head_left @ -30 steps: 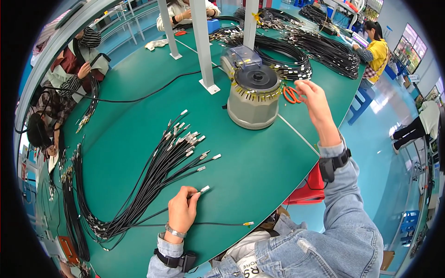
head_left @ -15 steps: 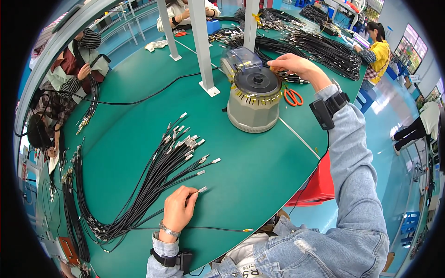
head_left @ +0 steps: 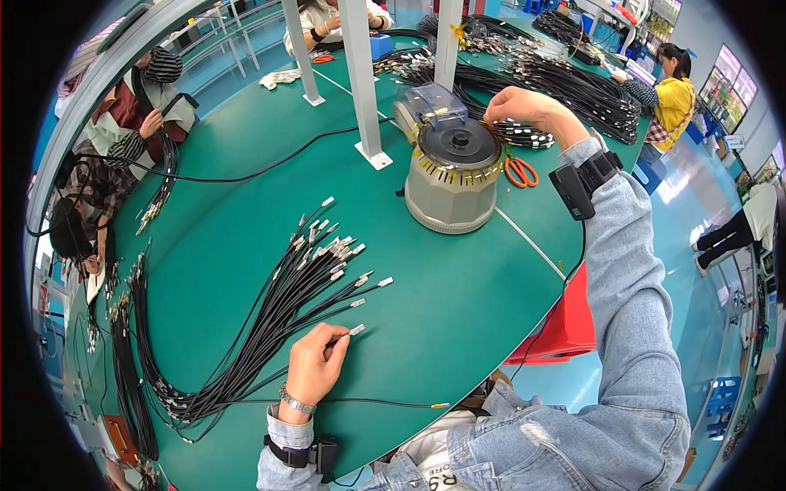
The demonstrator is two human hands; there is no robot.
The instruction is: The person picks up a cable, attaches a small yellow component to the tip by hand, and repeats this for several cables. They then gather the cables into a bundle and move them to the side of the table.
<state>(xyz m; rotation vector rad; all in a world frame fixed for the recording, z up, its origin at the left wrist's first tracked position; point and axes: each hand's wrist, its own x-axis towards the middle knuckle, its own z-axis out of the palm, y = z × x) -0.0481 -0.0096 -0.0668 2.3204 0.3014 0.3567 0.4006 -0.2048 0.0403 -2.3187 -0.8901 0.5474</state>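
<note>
My left hand [head_left: 314,367] pinches a black cable just behind its pale metal connector [head_left: 357,330], above the green table. Beside it fans a bundle of similar black cables [head_left: 266,323] with silvery connector ends. My right hand [head_left: 530,111] reaches to the far right rim of a round beige tape dispenser [head_left: 450,192] with a black top disc. Its thumb and forefinger are closed on what looks like a small piece of yellow tape, mostly hidden by the fingers. Short yellow tape strips [head_left: 449,174] stick out around the dispenser's edge.
Orange-handled scissors [head_left: 521,172] lie right of the dispenser. White metal posts [head_left: 360,90] stand behind it, near a long black cord [head_left: 246,177]. Large cable piles [head_left: 565,86] cover the far right. A red bin [head_left: 565,319] stands below the near edge. Other people work around the table.
My right hand stays at the dispenser's rim with its fingers slightly shifted. My left hand keeps hold of the cable, its end raised slightly. The whole view has shifted a little.
</note>
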